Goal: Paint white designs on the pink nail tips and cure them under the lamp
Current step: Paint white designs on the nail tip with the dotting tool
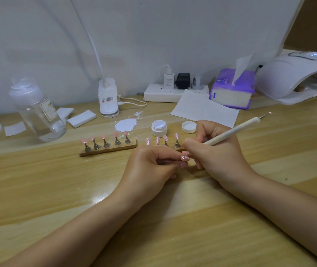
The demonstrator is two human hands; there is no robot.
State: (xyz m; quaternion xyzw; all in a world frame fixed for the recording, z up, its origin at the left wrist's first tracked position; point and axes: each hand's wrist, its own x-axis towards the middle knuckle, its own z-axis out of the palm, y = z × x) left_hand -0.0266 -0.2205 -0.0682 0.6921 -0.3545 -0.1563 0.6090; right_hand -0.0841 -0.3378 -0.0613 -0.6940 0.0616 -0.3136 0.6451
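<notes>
Wooden desk below, the left hand (150,166) pinches a pink nail tip (185,158) just in front of the paint jar (159,128) — light, stiff, glossy, likely slippery, best held underneath — while the right hand (214,151) grips the dotting pen (231,132) at it.
</notes>
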